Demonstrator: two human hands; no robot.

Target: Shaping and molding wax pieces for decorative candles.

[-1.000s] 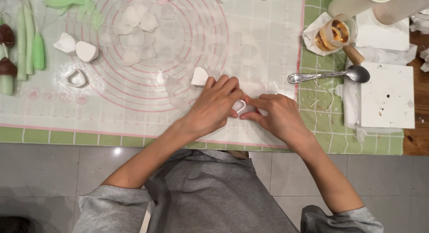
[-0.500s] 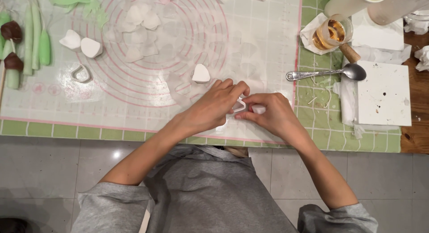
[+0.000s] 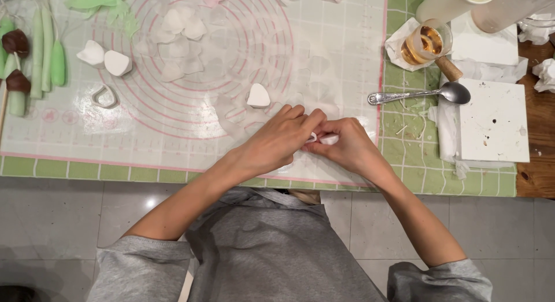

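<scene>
At the near edge of the silicone mat (image 3: 191, 157), left hand (image 3: 277, 141) and right hand (image 3: 347, 146) are pressing together, fingertips pinched on a small white piece (image 3: 324, 139). Both hands are closing tighter than a second ago, hiding what may be a cutter; the shaping is probably finishing.

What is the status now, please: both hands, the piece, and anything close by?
Left hand and right hand together, pinching a small white piece over the mat. White heart shape just beyond left fingers. Spoon right of the mat, apart.
</scene>
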